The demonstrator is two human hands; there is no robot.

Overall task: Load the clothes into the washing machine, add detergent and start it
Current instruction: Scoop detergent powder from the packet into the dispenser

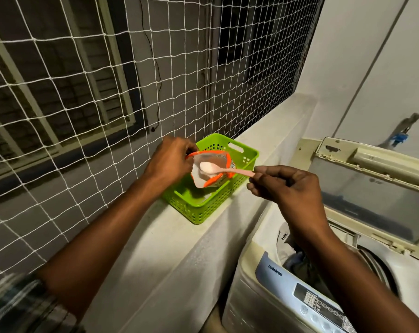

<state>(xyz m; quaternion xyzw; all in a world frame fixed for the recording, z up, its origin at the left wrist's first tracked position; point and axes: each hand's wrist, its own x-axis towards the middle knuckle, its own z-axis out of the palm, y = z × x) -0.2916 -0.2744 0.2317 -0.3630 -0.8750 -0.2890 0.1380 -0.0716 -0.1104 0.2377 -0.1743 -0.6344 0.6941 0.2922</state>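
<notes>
Pink spoon [227, 171] heaped with white powder sat in your right hand [284, 182] pinch-grip; your left hand [168, 162] held the detergent pouch [212, 173] open over the green basket [211, 203], likely catching spills; clothes [300, 260] lay in the washing machine [263, 284].

Right hand [288, 186] lifts heaped spoon [224, 169] from detergent pouch [212, 169], left hand [170, 162] gripping.

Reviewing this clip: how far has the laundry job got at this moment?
Done: dark clothes already lie in the washing machine, lid up. In hand: the left hand holds the detergent pouch open over the green basket; the right hand lifts a heaped spoon. Left: tip the powder in, shut the lid, start it.
</notes>
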